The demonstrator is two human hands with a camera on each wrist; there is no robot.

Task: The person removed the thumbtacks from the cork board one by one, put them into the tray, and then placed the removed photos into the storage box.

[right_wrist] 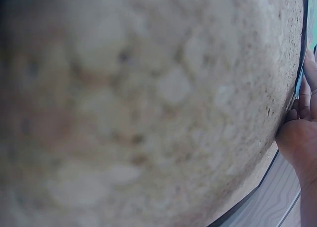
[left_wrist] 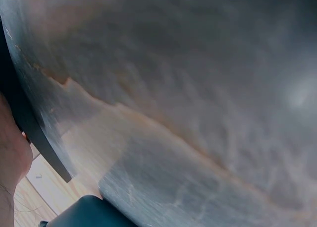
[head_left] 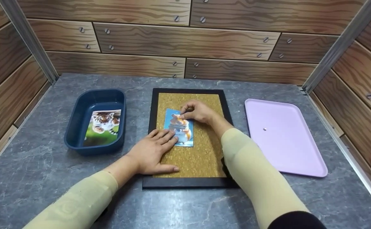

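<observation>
A picture card (head_left: 187,135) of an orange-and-white hamster on blue lies on a cork board (head_left: 185,165) with a black frame. My left hand (head_left: 152,151) lies flat with spread fingers, its fingertips over the card's lower left edge and its thumb on the cork. Over the card's upper part, my right hand (head_left: 199,111) has its fingers bent, with thumb and index fingertips close together. Whether something small sits between them I cannot tell. In the right wrist view, the right hand (right_wrist: 302,133) shows at the cork's right edge.
At left stands a dark blue bin (head_left: 72,127) with a tiger picture card (head_left: 104,127) inside. A lilac tray (head_left: 284,146) lies at right, bearing a small shiny silver piece (head_left: 265,129). Wood-patterned walls (head_left: 185,41) enclose the grey marbled table (head_left: 191,206) at back and sides.
</observation>
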